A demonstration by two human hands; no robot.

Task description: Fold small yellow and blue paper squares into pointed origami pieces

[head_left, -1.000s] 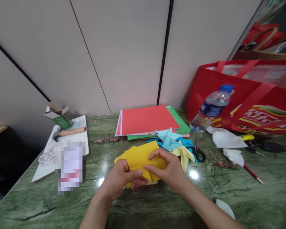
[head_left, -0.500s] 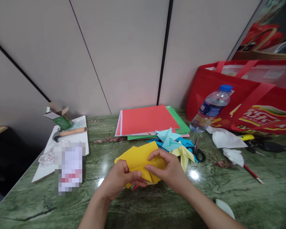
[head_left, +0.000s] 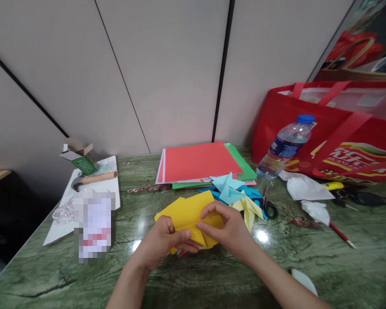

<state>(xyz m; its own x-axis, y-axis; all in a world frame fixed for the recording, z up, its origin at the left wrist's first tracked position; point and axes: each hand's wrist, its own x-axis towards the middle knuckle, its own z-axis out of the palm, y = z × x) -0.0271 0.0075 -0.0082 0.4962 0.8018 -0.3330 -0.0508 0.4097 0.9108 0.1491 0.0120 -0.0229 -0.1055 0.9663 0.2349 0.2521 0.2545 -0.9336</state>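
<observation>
Yellow paper (head_left: 193, 208) lies at the centre front, with a folded piece on top between my hands. My left hand (head_left: 169, 240) pinches the folded piece at its near left edge, thumb on top. From the right, my right hand (head_left: 227, 223) grips the same paper between thumb and fingers. Sheets of other colours peek out underneath, mostly hidden. Just beyond my right hand are a light blue folded paper shape (head_left: 227, 189), darker blue folded paper (head_left: 252, 193) and a pale yellow folded paper shape (head_left: 248, 208).
A stack of coloured sheets (head_left: 199, 163) lies by the wall. Black scissors (head_left: 270, 209), a water bottle (head_left: 284, 148), a red bag (head_left: 334, 124) and crumpled tissue (head_left: 309, 186) are on the right. At left, a white board (head_left: 111, 186) bears a wooden-handled tool (head_left: 98, 178) and small box (head_left: 83, 163).
</observation>
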